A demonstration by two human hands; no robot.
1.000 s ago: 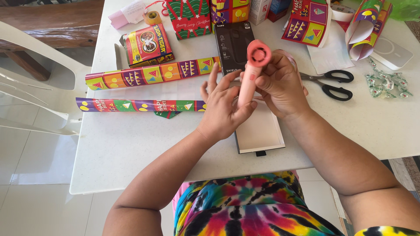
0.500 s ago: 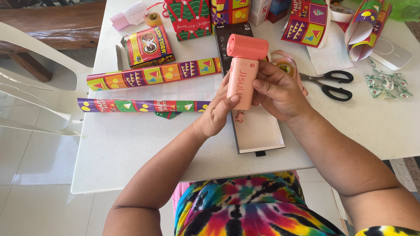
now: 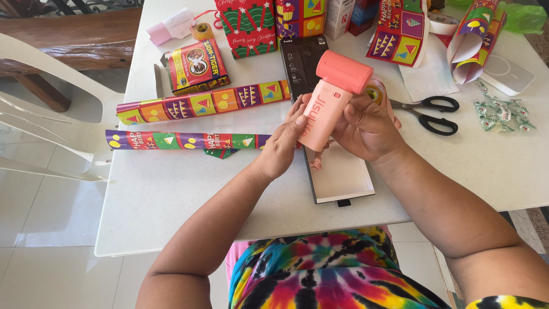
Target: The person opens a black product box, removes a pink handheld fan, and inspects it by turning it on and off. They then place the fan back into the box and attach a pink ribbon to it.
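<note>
Since the moment before, you have tilted the pink fan (image 3: 330, 97): it stood nearly upright, and now its round head leans to the right and a little away from you, while its lower end points toward your left hand (image 3: 281, 146). Both of your hands have stayed on it, above the worktop (image 3: 171, 189).

Your right hand (image 3: 366, 129) wraps the handle from the right side, and its grip is closed on the fan, with the thumb lying across the front of the handle. Your left hand supports the lower part from the left, with its fingertips (image 3: 298, 114) pressed flat on the side of the handle, so this grip also holds the fan, but more lightly.

The fan is in the air, just above the open white tray (image 3: 343, 177), which lies on the worktop in front of you. Behind the fan lies a black box (image 3: 300, 60), partly hidden by it. To the left you have two rolls of wrapping paper (image 3: 200, 103), one behind the other and near each other. A pair of scissors (image 3: 430, 111) with black handles lies to the right of your right hand, and a small heap of wrapped sweets (image 3: 503, 111) is farther right. A roll of tape (image 3: 375, 91) shows just behind your right hand.
</note>
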